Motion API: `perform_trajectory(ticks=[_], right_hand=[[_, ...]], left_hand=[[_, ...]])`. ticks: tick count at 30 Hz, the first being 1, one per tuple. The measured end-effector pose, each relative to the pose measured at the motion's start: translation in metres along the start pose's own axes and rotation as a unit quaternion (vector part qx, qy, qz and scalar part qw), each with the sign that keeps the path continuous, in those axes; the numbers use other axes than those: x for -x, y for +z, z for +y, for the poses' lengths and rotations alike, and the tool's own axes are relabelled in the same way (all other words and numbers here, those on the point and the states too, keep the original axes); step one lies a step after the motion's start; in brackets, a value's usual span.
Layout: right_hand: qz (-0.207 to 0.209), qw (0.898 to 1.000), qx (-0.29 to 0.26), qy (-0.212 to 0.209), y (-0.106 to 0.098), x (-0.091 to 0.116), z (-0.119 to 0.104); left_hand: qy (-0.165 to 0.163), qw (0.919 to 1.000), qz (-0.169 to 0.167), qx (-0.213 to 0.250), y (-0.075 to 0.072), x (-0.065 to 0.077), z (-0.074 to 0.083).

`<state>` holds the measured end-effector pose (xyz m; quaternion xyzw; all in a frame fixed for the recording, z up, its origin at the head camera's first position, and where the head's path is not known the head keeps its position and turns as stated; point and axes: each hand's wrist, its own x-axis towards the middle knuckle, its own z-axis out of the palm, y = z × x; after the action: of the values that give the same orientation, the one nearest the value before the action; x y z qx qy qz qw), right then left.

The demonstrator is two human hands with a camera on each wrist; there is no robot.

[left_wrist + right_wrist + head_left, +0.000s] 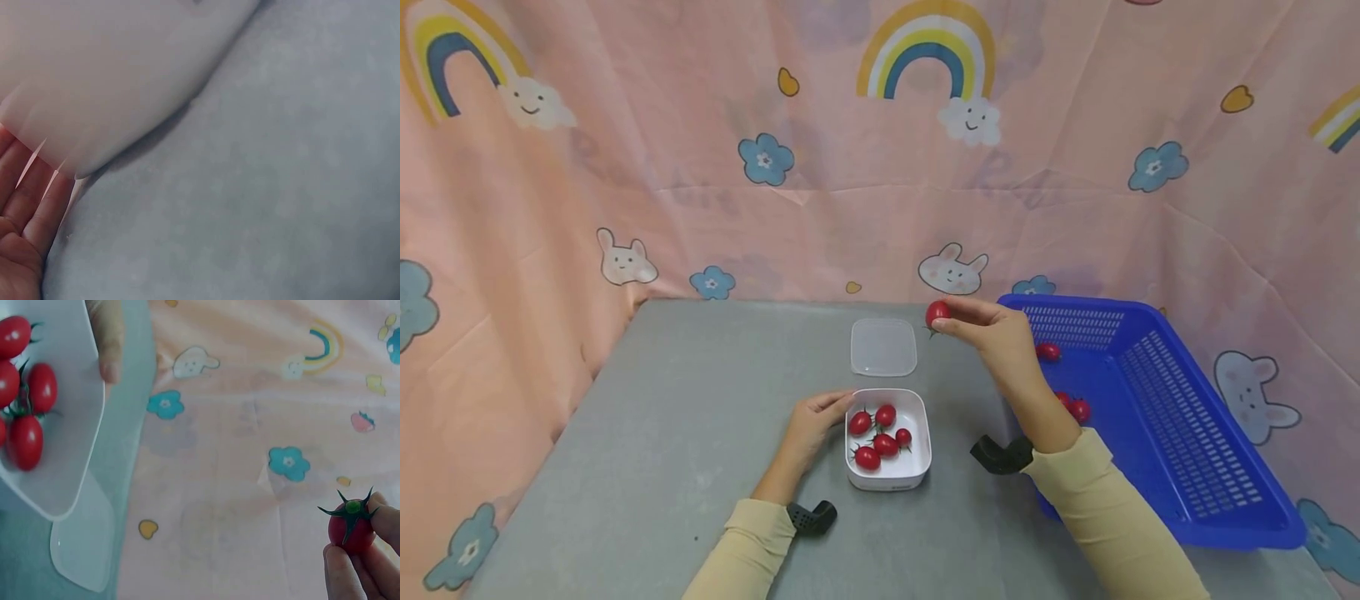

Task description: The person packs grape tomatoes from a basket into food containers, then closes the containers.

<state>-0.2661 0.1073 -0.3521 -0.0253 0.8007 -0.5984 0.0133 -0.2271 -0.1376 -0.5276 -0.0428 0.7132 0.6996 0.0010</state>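
Observation:
My right hand [1003,333] is raised beyond the box and pinches a cherry tomato [937,314] between thumb and fingers. The tomato's green stem leaves [354,508] show in the right wrist view. A white square box [887,482] stands on the table with several red cherry tomatoes [885,445] in it. My left hand [812,422] touches the box's left side near the far corner. Its fingers [49,209] lie straight against the wall in the left wrist view.
A clear lid [883,347] lies flat behind the box. To the right stands a blue plastic basket [1157,467] with a few tomatoes [1078,409] inside, partly behind my right forearm. A patterned pink curtain [850,225] hangs along the far edge of the grey table [647,450].

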Motion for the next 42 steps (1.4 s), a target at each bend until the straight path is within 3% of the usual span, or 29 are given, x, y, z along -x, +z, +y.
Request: perform_trajectory(ticks=[8, 18, 24, 34, 42], right_hand=[[-0.033, 0.999, 0.001, 0.007, 0.014, 0.010, -0.001], [-0.027, 1.000, 0.002, 0.016, 0.030, 0.032, 0.003], [-0.022, 0.999, 0.007, 0.023, 0.041, 0.042, 0.020], [-0.045, 0.999, 0.007, 0.029, 0.063, 0.044, 0.056], [-0.048, 0.998, 0.029, 0.031, 0.080, 0.044, 0.072]], left_hand=[[-0.003, 1.0000, 0.000, 0.008, -0.001, 0.000, 0.002], [-0.007, 0.9997, -0.001, 0.022, -0.003, -0.004, 0.001], [-0.008, 0.9999, -0.001, 0.014, -0.002, -0.003, 0.002], [-0.001, 1.0000, -0.001, 0.009, 0.000, -0.002, 0.001], [0.004, 0.9999, -0.001, 0.012, 0.000, -0.002, 0.001]])
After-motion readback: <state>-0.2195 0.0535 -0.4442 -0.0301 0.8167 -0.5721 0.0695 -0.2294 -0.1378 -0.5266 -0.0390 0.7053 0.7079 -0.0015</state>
